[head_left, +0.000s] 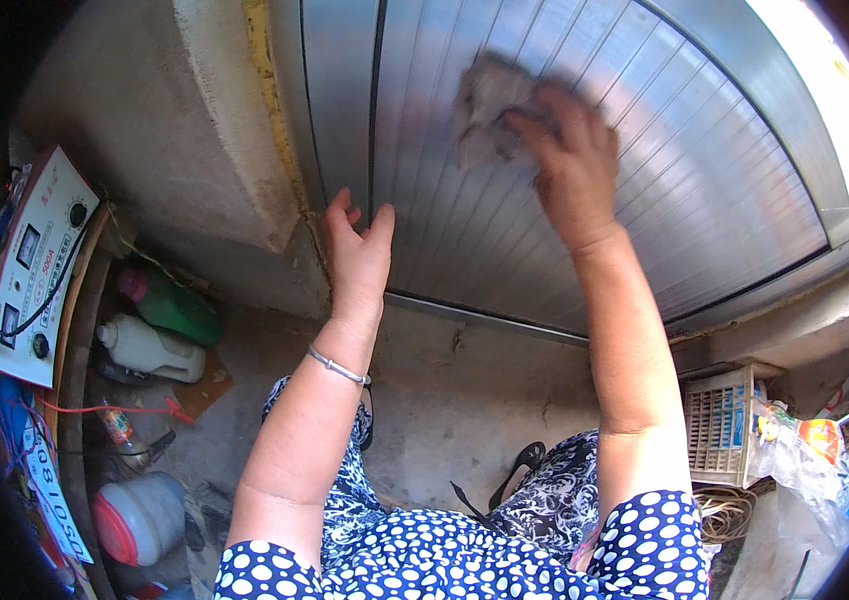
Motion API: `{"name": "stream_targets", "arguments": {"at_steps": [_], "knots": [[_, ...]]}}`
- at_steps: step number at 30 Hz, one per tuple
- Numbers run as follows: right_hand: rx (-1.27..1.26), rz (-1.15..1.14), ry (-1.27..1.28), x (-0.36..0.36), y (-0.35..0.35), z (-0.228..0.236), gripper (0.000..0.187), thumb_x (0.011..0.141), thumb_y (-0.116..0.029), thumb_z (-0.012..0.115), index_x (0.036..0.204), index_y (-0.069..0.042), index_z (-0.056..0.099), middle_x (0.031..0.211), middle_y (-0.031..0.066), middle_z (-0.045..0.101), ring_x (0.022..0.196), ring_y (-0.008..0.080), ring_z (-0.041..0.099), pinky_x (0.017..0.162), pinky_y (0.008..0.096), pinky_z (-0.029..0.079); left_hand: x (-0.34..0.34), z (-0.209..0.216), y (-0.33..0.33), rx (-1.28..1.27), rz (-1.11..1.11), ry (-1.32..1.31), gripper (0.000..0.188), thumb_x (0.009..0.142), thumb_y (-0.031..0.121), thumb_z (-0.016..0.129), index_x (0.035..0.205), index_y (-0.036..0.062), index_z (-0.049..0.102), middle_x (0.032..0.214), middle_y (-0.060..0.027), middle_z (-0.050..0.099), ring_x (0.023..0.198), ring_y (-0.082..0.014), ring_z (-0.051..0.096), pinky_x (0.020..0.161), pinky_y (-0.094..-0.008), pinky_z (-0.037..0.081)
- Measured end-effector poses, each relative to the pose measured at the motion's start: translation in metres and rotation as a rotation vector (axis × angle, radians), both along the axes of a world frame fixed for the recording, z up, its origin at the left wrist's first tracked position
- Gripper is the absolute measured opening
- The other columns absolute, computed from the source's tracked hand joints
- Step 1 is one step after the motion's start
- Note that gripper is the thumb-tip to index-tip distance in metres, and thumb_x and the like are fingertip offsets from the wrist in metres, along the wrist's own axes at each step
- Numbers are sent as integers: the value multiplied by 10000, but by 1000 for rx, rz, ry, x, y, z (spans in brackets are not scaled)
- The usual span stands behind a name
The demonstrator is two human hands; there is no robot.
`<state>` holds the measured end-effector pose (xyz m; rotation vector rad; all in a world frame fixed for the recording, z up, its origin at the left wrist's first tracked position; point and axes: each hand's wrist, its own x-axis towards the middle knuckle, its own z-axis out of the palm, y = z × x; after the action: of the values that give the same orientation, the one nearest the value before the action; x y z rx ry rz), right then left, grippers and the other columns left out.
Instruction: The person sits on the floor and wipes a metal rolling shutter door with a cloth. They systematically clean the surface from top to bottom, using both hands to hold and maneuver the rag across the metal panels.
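A grey-brown cloth (491,108), blurred by motion, lies against the ribbed metal door panel (465,235). My right hand (577,165) is closed on the cloth's right side and presses it to the upper part of the panel. Near the panel's left frame, my left hand (360,245) is raised with thumb and fingers apart and nothing in it. Whether its fingertips touch the frame I cannot tell. A silvery bangle (337,366) circles my left wrist.
On the left stand a white charger-like box (43,265) with dials, a green bottle (177,308), a white jug (152,348) and a red-ended container (140,518). A plastic crate (721,425) and a clear plastic bag (805,470) sit at the right. A concrete wall edge (245,130) juts beside the door.
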<state>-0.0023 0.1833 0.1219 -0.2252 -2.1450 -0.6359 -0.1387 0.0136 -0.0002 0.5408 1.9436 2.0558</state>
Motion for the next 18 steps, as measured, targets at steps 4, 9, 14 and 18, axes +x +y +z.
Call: {"name": "stream_targets", "arguments": {"at_steps": [4,9,14,18], "knots": [[-43,23,-190,6,-7,-46,295,755,-151,594,1022,-236,686,1228,-4,528,1053,236,503,821,408,406,11,10,1,-9,23,199,562,864,167,638,1342,12,387,1301,-187,440,1239,-321,428,1033,-417,368],[-61,68,-321,15,-5,-91,275,756,-176,595,1013,-198,689,1232,5,521,1074,228,492,820,392,397,24,40,12,-65,39,896,544,842,89,625,1344,49,418,1330,-172,431,1244,-348,416,1039,-428,353],[-279,-33,-216,28,-16,-124,270,745,-167,599,998,-201,686,1230,4,520,1051,227,502,825,390,402,42,68,47,-320,19,1278,589,801,39,608,1364,101,444,1367,-142,404,1272,-353,384,1031,-476,341],[-448,-133,-124,51,-24,-148,283,741,-149,607,1007,-201,689,1225,12,521,1076,237,501,849,399,393,49,51,72,-379,82,1348,611,793,12,584,1376,116,432,1400,-129,365,1300,-349,364,1020,-478,352]]}}
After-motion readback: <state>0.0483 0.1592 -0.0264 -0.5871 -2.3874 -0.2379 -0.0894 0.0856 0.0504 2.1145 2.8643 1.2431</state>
